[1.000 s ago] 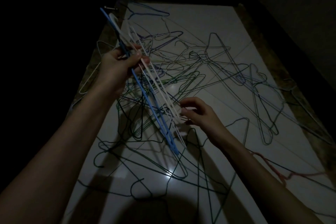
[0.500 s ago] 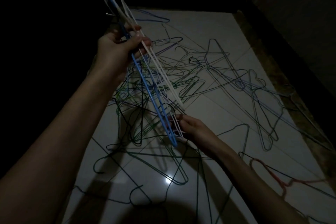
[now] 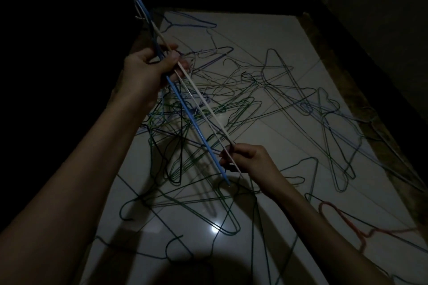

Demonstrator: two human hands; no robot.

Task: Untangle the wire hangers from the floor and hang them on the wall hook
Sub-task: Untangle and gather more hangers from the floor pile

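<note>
Above the pale tiled floor point(image 3: 289, 37), I see both bare forearms reaching forward from the lower corners of the head view. My left hand point(image 3: 148, 71) is raised at upper left, fingers curled and thumb pressed over a small bundle of hangers, gripping it near the upper end. My right hand point(image 3: 245, 159) sits lower and nearer the centre, its fingertips pinching the lower part of the same bundle.

The bundle runs diagonally between the two grips, from upper left to lower centre. It comprises a blue hanger point(image 3: 190, 118), whose curved top rises past the left hand into the dark and whose lower tip projects just below the right hand, and white hangers point(image 3: 208, 111) lying just beside it on the right; I cannot tell how many white ones there are. The whole bundle is lifted clear of the floor.

Beneath and beyond the hands lies the tangle of wire hangers point(image 3: 266, 90), mostly green and dark blue, overlapping one another across the tiles. A single green hanger point(image 3: 217, 210) lies flat below the right hand, beside a bright glare spot. A red hanger point(image 3: 342, 217) rests apart at lower right, close to the right forearm. The surroundings are too dark to resolve; I cannot see a wall hook.
</note>
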